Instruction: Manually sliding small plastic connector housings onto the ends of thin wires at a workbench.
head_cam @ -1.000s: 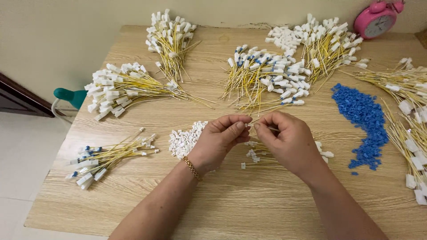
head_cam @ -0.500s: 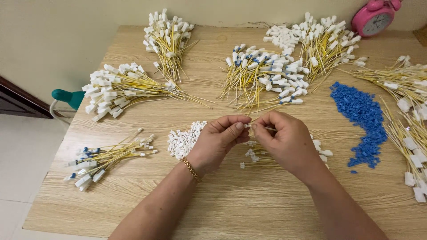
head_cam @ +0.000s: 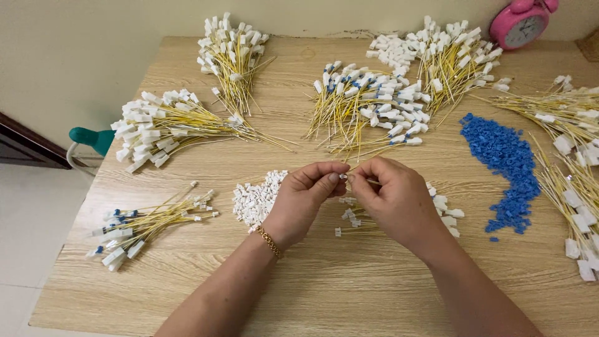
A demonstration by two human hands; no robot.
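Fingers (head_cam: 324, 181) of the left hand (head_cam: 304, 203) and those of the right hand (head_cam: 396, 203): tips pinched together on one small white connector (head_cam: 344, 178) with its thin yellow wire (head_cam: 368, 181), held just above the counter (head_cam: 349, 293) at mid-width, tip to tip, apparently so both thumbs can work the tiny part.

Near edge of counter: bare wood under both forearms, open room for the elbows.

Left of the left hand: heap of loose white connectors (head_cam: 256, 198), within a short reach. Under the right hand: a few loose wired pieces (head_cam: 352, 218).

Left edge: small bundle with blue-and-white ends (head_cam: 140, 224), set well apart from the other bundles.

Right: strip of blue plastic pieces (head_cam: 505, 162); beyond it, wired bundles (head_cam: 571, 156) running off the right edge.

Far half: fanned bundles of yellow wires with white ends (head_cam: 368, 103), crowding the back.

Far right corner: pink alarm clock (head_cam: 521, 25) against the wall.
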